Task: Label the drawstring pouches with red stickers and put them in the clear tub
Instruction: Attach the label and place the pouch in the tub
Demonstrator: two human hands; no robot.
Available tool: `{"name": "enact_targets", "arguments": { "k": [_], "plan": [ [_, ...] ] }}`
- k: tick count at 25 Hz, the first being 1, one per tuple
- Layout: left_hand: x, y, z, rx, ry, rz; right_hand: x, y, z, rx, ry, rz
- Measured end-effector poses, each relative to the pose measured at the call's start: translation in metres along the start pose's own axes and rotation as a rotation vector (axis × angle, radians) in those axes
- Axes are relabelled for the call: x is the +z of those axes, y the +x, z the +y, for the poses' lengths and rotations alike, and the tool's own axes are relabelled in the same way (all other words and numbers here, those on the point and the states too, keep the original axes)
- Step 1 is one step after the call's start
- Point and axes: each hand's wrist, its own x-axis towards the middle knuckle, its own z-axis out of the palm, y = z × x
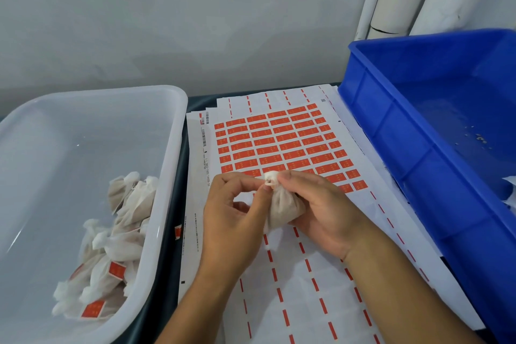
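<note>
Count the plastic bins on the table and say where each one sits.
2. The clear tub sits left of the sticker sheets, holding labelled pouches. The blue bin sits right. Others may lie outside the view.

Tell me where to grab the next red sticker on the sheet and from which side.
Take a sticker in the nearest remaining row by its near edge, coming from the peeled, bare part of the sheet. Probably easiest there: no neighbouring stickers crowd that edge. Both hands, left hand and right hand, now hold the pouch.

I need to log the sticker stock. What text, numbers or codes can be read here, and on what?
Red stickers on the sheet: pale marks, too small to read.
Sheet's left margin: barcodes and a digit string, blurred.
Labelled pouches in the clear tub: print unreadable.
Blue crate: none.
</note>
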Motion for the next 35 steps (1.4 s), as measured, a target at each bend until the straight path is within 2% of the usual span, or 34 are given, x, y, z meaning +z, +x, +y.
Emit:
{"name": "enact_targets", "arguments": {
  "k": [5, 10, 17, 23, 27, 35],
  "plan": [
    [-0.001, 0.0, -0.002, 0.076, 0.106, 0.084, 0.001, 0.002, 0.002, -0.019, -0.117, 0.05],
    [-0.004, 0.002, -0.003, 0.059, 0.158, 0.084, 0.001, 0.001, 0.004, -0.066, -0.244, 0.104],
    [-0.004, 0.0, 0.001, -0.016, 0.078, -0.05, 0.002, 0.0, 0.002, -0.095, -0.382, 0.155],
    [-0.003, 0.0, 0.009, -0.005, 0.069, -0.019, 0.004, -0.002, 0.0, -0.181, -0.547, 0.205],
    [-0.003, 0.003, 0.003, -0.072, 0.056, -0.015, 0.003, 0.0, 0.003, -0.218, -0.569, 0.203],
    [-0.007, 0.007, -0.008, -0.099, -0.062, 0.109, 0.008, -0.001, 0.006, -0.453, -0.692, 0.219]
  ]
}}
